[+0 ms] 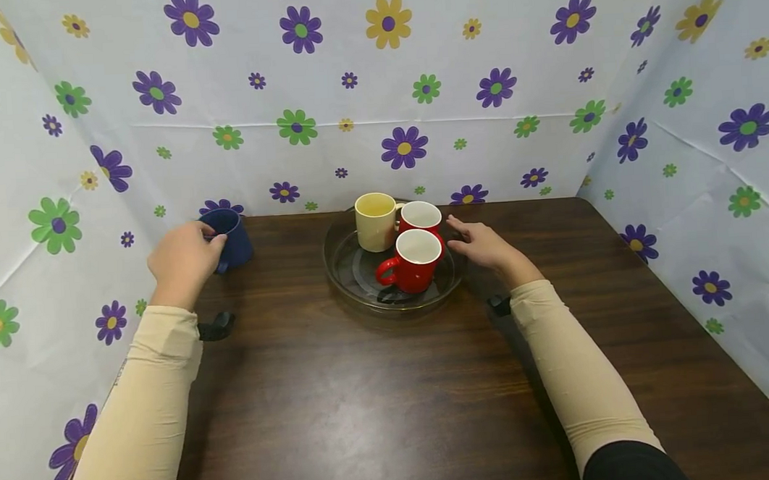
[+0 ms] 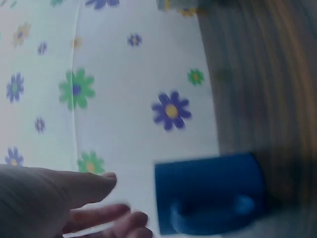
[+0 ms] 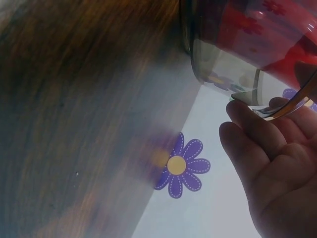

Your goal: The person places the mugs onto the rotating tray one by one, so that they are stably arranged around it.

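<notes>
The left hand (image 1: 180, 261) is just beside an upright blue mug (image 1: 236, 242) on the desk (image 1: 354, 401), its grip apart. The right hand (image 1: 486, 248) has its grip apart too, at the rim of a glass dish (image 1: 343, 271); contact cannot be told. Inside stand a yellow mug (image 1: 374, 229) and two red mugs (image 1: 416, 273).

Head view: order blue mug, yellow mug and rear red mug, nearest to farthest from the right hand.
1. Rear red mug, left of the right hand.
2. Yellow mug, back left in the dish.
3. Blue mug, far left beside the left hand.
</notes>
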